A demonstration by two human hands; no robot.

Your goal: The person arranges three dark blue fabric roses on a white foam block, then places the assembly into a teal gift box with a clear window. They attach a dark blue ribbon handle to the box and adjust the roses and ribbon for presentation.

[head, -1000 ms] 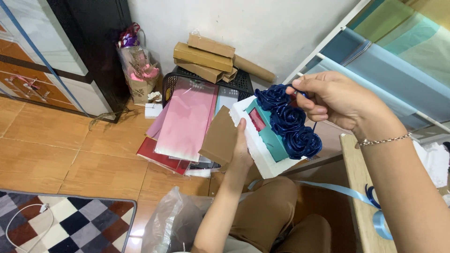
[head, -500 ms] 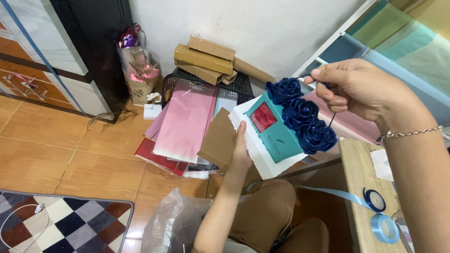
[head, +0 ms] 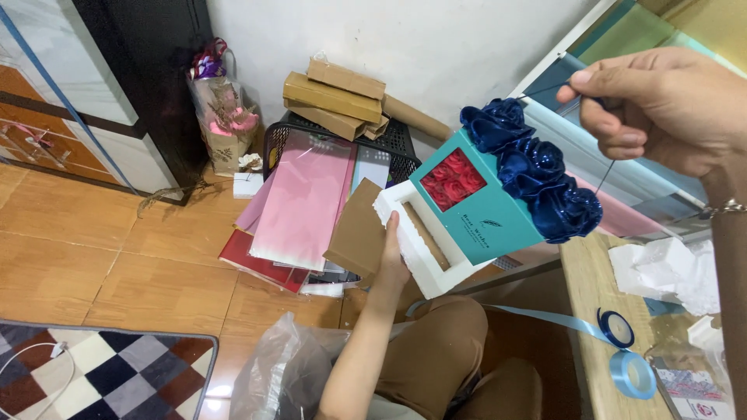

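— What's closest to the camera?
— The right hand [head: 661,105], fingers pinched on a thin dark wire [head: 605,173] that hangs beside the dark blue satin roses [head: 537,175].
— And the left hand [head: 391,260]?
— Lower down, wrapped around a white foam block [head: 416,233], thumb on its front. A teal gift box [head: 475,206] showing red roses [head: 453,177] sits on it, blue roses along its far edge.
— Beyond?
— Pink wrapping sheets [head: 303,198] against a black basket [head: 342,140], cardboard boxes [head: 334,97] at the wall.
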